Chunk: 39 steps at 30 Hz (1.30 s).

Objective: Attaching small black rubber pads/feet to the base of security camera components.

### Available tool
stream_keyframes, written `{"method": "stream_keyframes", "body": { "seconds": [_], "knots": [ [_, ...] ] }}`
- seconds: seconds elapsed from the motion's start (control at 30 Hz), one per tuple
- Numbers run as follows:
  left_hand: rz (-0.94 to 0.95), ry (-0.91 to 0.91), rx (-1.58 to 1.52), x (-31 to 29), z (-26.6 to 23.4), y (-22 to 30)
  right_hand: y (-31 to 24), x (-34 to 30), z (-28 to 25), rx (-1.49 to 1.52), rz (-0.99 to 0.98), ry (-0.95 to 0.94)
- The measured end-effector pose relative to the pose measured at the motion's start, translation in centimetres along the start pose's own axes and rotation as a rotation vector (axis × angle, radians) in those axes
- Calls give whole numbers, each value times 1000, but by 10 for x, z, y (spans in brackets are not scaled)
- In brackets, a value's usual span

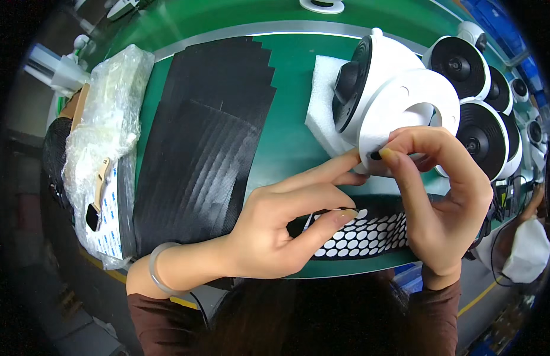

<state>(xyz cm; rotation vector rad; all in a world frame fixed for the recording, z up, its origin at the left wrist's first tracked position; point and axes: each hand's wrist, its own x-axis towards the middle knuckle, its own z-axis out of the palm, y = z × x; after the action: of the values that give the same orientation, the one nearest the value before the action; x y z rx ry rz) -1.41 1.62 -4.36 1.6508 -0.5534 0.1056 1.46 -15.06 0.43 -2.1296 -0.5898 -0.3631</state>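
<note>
My right hand (444, 202) pinches a small black round pad (376, 155) at the lower left edge of a white plastic ring (370, 121) with a large off-centre hole. The index finger of my left hand (275, 228) reaches to the ring's lower edge. Its thumb and another finger close together lower down; a small white disc (362, 213) shows by their tips, but I cannot tell whether they hold it. Below both hands lies a black sheet (370, 252) covered with rows of white round stickers. The ring leans before a white round housing (396, 50) with a black front.
Black textured sheets (209, 124) lie stacked left of centre. Beyond them are a plastic-wrapped bundle (102, 118) and a watch (95, 210). White foam (323, 107) sits beside the housing. Several similar housings (459, 65) crowd the right. Another person's hand (533, 204) shows at the far right.
</note>
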Motion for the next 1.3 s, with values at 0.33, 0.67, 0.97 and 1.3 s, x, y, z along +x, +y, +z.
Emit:
{"method": "stream_keyframes", "body": {
  "seconds": [0.33, 0.67, 0.97, 1.3],
  "knots": [
    [-9, -9, 18, -1, -1, 0, 0, 0, 5, 11, -2, 17],
    [-91, -99, 3, 0, -4, 3, 2, 5, -3, 177, 120, 50],
    [201, 140, 314, -10, 5, 6, 5, -23, -23, 2, -169, -195],
    [69, 18, 169, -3, 1, 13, 12, -25, -14, 96, -188, -147]
  ]
}}
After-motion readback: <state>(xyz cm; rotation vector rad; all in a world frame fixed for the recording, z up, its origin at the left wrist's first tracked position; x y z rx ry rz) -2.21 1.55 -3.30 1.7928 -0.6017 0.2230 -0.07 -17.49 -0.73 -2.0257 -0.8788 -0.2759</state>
